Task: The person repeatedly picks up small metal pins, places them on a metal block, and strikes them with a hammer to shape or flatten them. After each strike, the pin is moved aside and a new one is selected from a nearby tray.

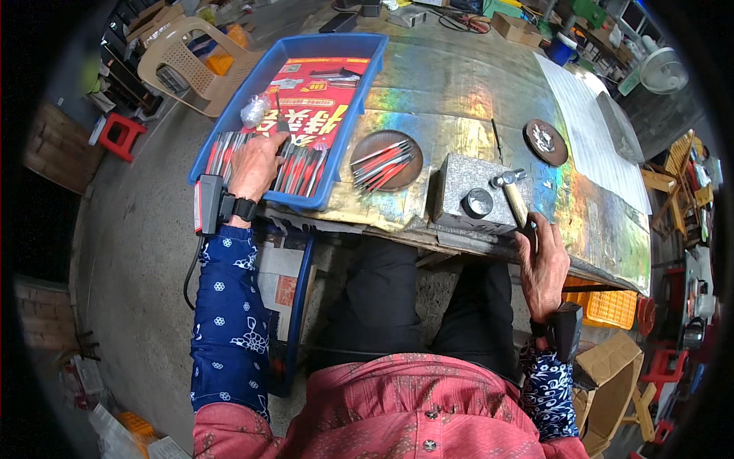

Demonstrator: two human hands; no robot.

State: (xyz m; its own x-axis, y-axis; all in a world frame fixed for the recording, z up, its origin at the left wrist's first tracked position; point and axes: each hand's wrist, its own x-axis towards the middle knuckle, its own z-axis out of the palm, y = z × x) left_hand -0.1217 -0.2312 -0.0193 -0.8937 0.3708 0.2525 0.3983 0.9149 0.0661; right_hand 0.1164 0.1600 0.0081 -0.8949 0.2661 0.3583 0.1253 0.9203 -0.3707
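Observation:
In the blue tray (336, 191) at the left, my left hand (256, 164) rests over a row of slim red, black and silver hand tools (302, 170). Its fingers are bent together near a dark piece, which I cannot make out. At the table's front edge, my right hand (544, 260) has its thumb and fingers around the end of a hammer's handle (516, 203). The hammer head lies on a grey metal block (468, 172), beside a small round black piece (478, 202). A round brown dish (367, 145) between tray and block holds several more red-and-black tools.
A crumpled clear plastic bundle (254, 112) lies on red printed card (306, 99) in the tray. Right of the block sits a dark dish with silvery bits (544, 142). A thin dark rod (497, 138) lies behind the block. White sheeting (592, 122) covers the table's right side.

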